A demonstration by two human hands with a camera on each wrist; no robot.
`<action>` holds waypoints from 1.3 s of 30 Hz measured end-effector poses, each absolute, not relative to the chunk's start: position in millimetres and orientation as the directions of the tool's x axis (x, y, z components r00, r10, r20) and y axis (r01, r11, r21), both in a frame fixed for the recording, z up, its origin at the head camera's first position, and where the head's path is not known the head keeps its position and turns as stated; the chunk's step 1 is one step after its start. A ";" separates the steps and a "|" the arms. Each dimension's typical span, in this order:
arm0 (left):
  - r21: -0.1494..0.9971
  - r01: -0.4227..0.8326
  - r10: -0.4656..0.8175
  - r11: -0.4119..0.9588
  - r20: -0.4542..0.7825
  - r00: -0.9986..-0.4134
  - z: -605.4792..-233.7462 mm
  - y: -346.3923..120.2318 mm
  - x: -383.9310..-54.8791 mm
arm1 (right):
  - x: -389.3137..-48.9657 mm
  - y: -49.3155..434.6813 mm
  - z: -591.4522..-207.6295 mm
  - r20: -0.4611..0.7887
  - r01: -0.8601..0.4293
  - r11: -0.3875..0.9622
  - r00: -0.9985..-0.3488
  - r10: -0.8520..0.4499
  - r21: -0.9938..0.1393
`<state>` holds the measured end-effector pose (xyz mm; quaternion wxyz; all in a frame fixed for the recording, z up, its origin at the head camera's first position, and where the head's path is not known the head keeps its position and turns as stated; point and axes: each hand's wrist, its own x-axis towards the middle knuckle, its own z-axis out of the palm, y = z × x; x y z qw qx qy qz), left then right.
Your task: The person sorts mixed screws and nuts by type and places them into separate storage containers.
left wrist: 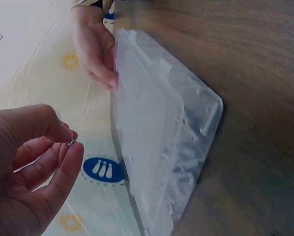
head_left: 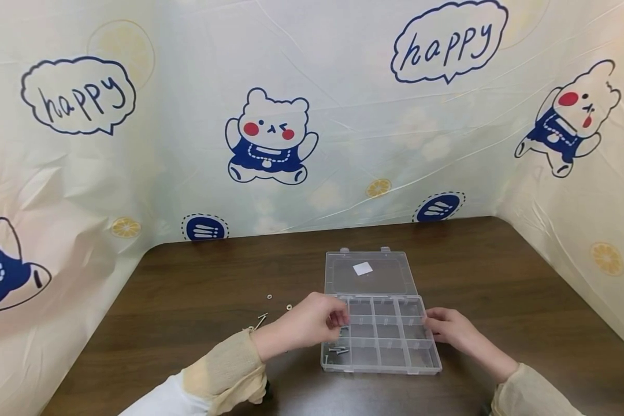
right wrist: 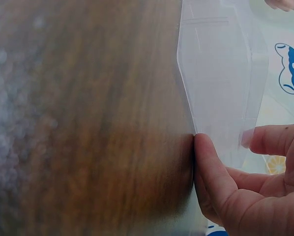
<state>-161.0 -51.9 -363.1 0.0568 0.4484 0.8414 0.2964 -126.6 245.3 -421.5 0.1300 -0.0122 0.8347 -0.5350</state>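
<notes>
A clear plastic compartment box [head_left: 379, 369] lies on the table with its lid [head_left: 385, 283] folded back. My left hand [head_left: 317, 318] is over the box's left column, its thumb and fingertips pinching a small shiny metal piece [left wrist: 72, 142]; mostly hidden by the fingers, its exact kind I cannot tell. Below this hand, several screws [head_left: 338, 350] lie in the front left compartment, with more metal pieces just behind. At the opposite side, my right hand [head_left: 449, 326] holds the box's right edge, its fingertips on the rim and outer wall.
Left of the box, partly behind my left forearm, loose screws [head_left: 262, 319] and a small pale ring [head_left: 269, 296] lie on the brown table [head_left: 213, 277]. A white paper square [head_left: 363, 268] is on the lid. A printed curtain [head_left: 343, 144] encloses the table's back and sides.
</notes>
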 end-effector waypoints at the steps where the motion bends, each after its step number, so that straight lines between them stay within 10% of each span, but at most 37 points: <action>1: 0.547 0.723 0.794 0.421 0.163 -0.586 -363.3 -49.4 -160.7 | -126.6 245.4 -421.5 -0.202 0.116 0.427 -0.966 -0.161 -0.897; 22: 0.520 0.724 0.829 0.453 0.055 -0.557 -375.2 -24.4 -155.2 | -127.0 245.2 -422.7 -0.216 0.134 0.435 -0.966 -0.143 -0.890; 39: 0.230 0.817 0.843 0.529 -0.039 -0.536 -367.0 -44.9 -163.8 | -127.7 244.0 -423.0 -0.221 0.146 0.438 -0.967 -0.125 -0.887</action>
